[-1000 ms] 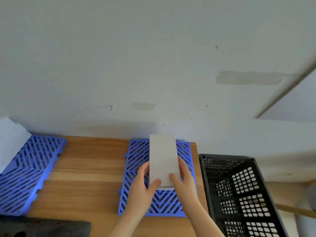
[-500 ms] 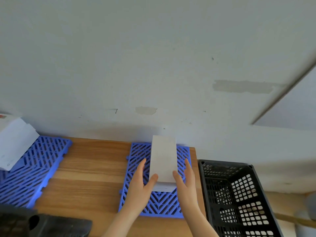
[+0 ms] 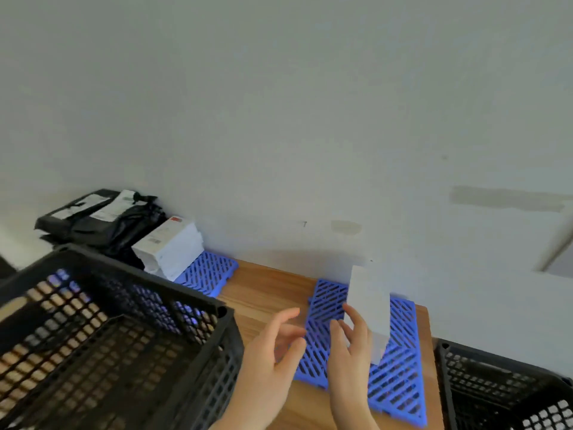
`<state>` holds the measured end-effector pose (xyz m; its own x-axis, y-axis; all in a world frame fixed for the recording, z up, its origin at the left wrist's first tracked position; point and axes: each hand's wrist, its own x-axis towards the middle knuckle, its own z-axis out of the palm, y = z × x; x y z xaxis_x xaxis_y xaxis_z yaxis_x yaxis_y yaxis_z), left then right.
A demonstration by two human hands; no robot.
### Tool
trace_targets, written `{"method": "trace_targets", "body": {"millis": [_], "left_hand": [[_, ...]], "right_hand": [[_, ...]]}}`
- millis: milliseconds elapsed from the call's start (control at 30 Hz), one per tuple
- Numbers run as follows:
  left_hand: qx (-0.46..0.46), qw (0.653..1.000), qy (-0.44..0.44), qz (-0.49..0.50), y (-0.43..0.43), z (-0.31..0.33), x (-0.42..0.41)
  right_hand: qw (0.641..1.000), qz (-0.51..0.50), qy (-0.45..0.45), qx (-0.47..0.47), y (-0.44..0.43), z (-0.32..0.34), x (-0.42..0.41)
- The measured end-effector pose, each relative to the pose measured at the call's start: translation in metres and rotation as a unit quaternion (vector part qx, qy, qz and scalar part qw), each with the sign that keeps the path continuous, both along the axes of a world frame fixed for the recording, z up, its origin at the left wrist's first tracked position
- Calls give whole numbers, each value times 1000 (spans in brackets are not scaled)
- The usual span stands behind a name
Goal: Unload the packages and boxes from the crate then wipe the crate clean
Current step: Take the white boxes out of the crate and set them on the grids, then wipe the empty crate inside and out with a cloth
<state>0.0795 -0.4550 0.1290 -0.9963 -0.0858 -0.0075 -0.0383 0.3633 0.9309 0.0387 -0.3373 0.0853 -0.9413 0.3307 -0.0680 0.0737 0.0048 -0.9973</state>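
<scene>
Head view: a white box point(image 3: 369, 308) lay on the blue mat point(image 3: 400, 367), tilted. The right hand point(image 3: 350, 355), fingers straight, reached the box's left face; actual contact could not be told. The left hand point(image 3: 273, 358) hovered off the mat's left edge, loosely spread and holding nothing. Left of the mat stood the black crate point(image 3: 139, 276), and beyond it stacked white boxes point(image 3: 170, 249) and black packages point(image 3: 102, 221). A second crate point(image 3: 496, 356) sat to the mat's right.
</scene>
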Motion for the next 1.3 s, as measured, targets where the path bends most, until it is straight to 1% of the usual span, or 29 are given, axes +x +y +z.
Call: {"method": "trace_targets", "body": {"millis": [100,200,267,400,433,500,567,633,767,800,867,933,1000,1067,1200,1300], "left_hand": [[-21,998,12,66,-45,20,37],[-60,989,3,133,-92,28,71],[-97,978,-10,185,-123,25,93],[-218,937,-77,263,-180,9,127],[-240,926,-98,273,-193,4,134],[-254,914,-131,288,-216,-4,145],[-244,915,-141,289,-236,-11,154],[-242,920,-128,280,-253,-17,163],[-345,909,-100,212,-295,-23,180],[-362,906,-101,195,-310,-25,184],[-388,900,-100,171,-342,-32,193],[-412,894,-92,149,-376,-39,199],[-431,891,-75,121,-409,-46,204],[-441,890,-51,101,-437,-51,206],[-440,894,-22,82,-485,-57,205],[-434,895,-18,100,-519,-58,197]], "right_hand": [[995,99,23,1,-46,14,27],[978,197,42,49,-83,21,52],[963,249,53,86,-104,21,66],[944,292,33,148,-137,15,85],[941,299,19,155,-144,14,88],[938,305,-4,167,-158,12,92],[939,292,-16,182,-173,8,95],[945,261,-30,197,-187,6,97],[952,180,-75,235,-214,11,100],[949,159,-88,259,-220,15,101],[930,115,-89,338,-235,24,104],[909,77,-66,405,-254,34,108],[893,63,-33,444,-279,42,115],[890,90,5,447,-310,48,120],[894,208,31,396,-377,46,125],[872,275,61,400,-425,38,114]]}}
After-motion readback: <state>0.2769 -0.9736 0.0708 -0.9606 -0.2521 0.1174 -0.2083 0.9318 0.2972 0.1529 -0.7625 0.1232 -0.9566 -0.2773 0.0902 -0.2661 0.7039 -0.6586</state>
